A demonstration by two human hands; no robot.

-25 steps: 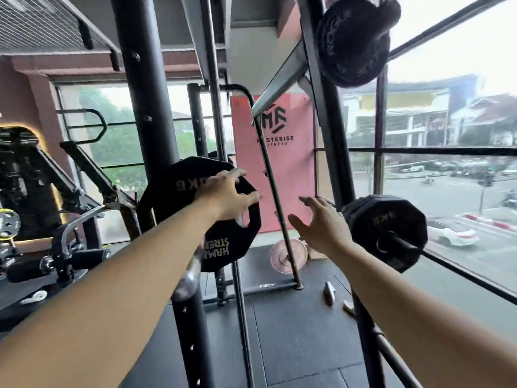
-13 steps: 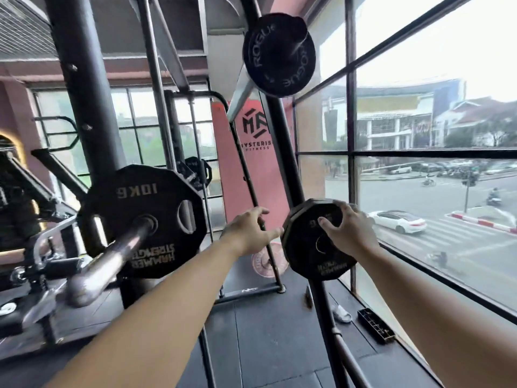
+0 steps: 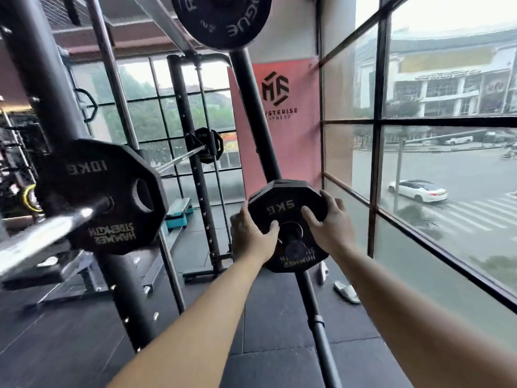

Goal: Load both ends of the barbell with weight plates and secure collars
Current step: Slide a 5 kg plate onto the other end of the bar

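I have both hands on the small plate (image 3: 282,204) marked 5KG, which hangs on a peg of the slanted rack post (image 3: 251,113) beside the window (image 3: 376,163). My left hand (image 3: 251,239) grips its left edge with the thumb laid across the face. My right hand (image 3: 330,228) clasps the right edge, fingers curled over the rim. Off to the left, the barbell (image 3: 42,236) carries a bigger plate (image 3: 92,191) marked 10KG on its near end.

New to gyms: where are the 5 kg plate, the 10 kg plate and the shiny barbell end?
5 kg plate (image 3: 281,204): head view, on its weight label.
10 kg plate (image 3: 86,169): head view, on its weight label.
barbell end (image 3: 53,230): head view, on the chrome sleeve.
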